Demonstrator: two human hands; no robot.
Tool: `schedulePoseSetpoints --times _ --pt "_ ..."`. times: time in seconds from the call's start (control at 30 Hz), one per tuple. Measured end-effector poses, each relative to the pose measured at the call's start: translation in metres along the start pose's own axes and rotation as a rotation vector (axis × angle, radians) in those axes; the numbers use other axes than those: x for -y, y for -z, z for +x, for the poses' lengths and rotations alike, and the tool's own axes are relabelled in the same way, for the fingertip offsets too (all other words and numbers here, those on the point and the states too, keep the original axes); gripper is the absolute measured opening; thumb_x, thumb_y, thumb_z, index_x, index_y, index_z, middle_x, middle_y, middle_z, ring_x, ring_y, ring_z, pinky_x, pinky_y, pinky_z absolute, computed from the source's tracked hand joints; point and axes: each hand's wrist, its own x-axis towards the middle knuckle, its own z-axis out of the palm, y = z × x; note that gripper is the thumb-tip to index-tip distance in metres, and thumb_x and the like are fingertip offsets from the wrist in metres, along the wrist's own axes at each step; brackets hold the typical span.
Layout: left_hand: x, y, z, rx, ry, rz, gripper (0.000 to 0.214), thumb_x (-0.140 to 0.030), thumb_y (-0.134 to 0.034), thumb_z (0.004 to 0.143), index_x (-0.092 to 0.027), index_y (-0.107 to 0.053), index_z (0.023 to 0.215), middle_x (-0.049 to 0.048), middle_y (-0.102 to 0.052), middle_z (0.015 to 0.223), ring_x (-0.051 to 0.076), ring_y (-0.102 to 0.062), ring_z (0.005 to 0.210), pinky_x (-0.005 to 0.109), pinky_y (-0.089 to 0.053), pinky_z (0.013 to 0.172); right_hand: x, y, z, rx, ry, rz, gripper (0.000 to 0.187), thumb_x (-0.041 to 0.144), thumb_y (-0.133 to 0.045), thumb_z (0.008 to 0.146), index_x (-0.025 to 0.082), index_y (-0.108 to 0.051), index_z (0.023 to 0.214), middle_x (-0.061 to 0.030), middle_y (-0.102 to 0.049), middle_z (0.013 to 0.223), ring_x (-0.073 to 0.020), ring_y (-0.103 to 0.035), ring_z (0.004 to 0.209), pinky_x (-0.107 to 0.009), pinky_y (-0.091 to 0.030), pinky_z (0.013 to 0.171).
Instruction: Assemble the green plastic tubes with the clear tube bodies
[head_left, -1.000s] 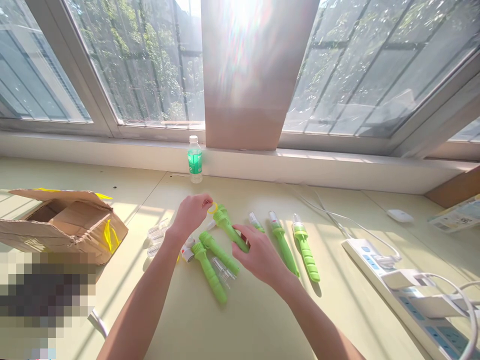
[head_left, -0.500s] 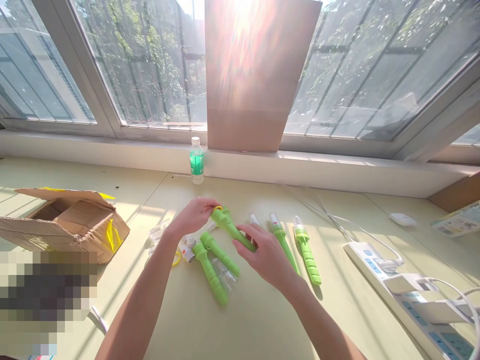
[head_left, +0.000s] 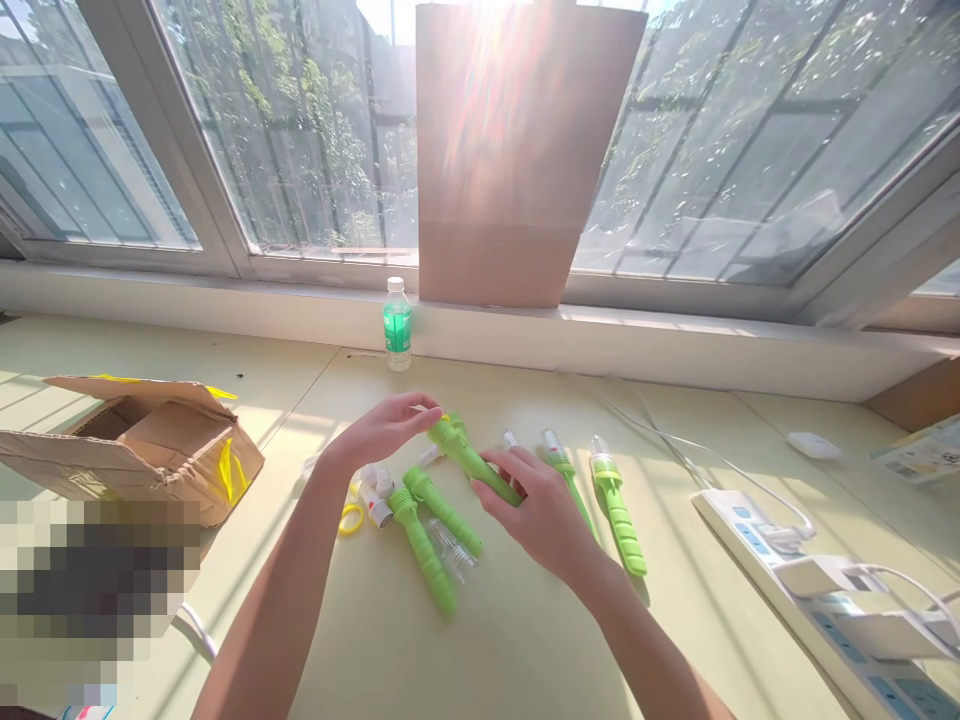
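Near the middle of the frame, the two hands are apart on one slanted green handle (head_left: 472,462): the right hand (head_left: 536,508) is closed around its lower end, while the fingertips of the left hand (head_left: 382,428) touch the upper, threaded end by a bit of yellow; whether they pinch it I cannot tell. Below centre lie two more green handles (head_left: 426,562) beside clear tubes (head_left: 454,549), with a yellow ring (head_left: 350,519) to their left. Right of centre lie two clear-topped green pieces (head_left: 619,515); a cardboard box (head_left: 206,485) sits at left, a bottle (head_left: 398,328) upper centre
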Motion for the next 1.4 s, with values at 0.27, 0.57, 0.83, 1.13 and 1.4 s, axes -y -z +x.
schedulePoseSetpoints --times 0.27,0.57,0.83,1.13,1.4 --pt "0.002 -0.006 0.005 -0.12 0.0 0.075 0.033 -0.052 -0.049 0.088 -0.021 -0.058 0.086 -0.0028 -0.059 0.071 0.01 -0.045 0.055 0.024 -0.034 0.053 -0.001 0.004 -0.001 -0.027 0.044 -0.044 0.017 0.027 -0.057 0.087 0.024 -0.067 0.1 -0.001 -0.061 0.079 -0.0134 -0.052 0.058 -0.027 -0.041 0.056" --pt "-0.003 -0.01 0.005 -0.165 -0.017 -0.002 0.03 -0.05 -0.053 0.088 -0.02 -0.059 0.088 0.0016 -0.07 0.09 0.016 -0.063 0.077 0.027 -0.045 0.07 -0.005 0.007 0.0 -0.089 0.077 -0.158 0.017 0.028 -0.056 0.087 0.024 -0.067 0.099 0.0003 -0.055 0.074 -0.0119 -0.05 0.058 -0.023 -0.038 0.054" --pt "-0.002 -0.018 0.005 -0.078 -0.097 -0.162 0.029 -0.036 -0.075 0.074 -0.021 -0.056 0.09 0.0046 -0.07 0.106 0.023 -0.063 0.109 0.038 -0.049 0.094 -0.012 0.002 -0.001 -0.213 0.119 -0.334 0.021 0.028 -0.051 0.089 0.021 -0.064 0.104 -0.0018 -0.054 0.082 -0.0101 -0.044 0.054 -0.022 -0.033 0.052" --pt "-0.009 -0.022 0.003 -0.097 -0.155 -0.11 0.021 -0.036 -0.068 0.08 -0.02 -0.057 0.088 0.0042 -0.069 0.106 0.023 -0.063 0.109 0.038 -0.047 0.096 -0.013 0.001 -0.003 -0.235 0.167 -0.39 0.025 0.028 -0.044 0.095 0.02 -0.061 0.11 -0.0037 -0.057 0.083 -0.0113 -0.048 0.056 -0.022 -0.03 0.049" --pt "-0.014 -0.022 0.001 -0.106 -0.144 -0.209 0.024 -0.042 -0.064 0.084 -0.02 -0.056 0.089 0.0054 -0.072 0.103 0.023 -0.065 0.107 0.038 -0.048 0.094 -0.013 0.007 -0.004 -0.292 0.235 -0.384 0.025 0.027 -0.047 0.094 0.02 -0.064 0.111 -0.0039 -0.061 0.081 -0.0106 -0.052 0.056 -0.022 -0.034 0.051"
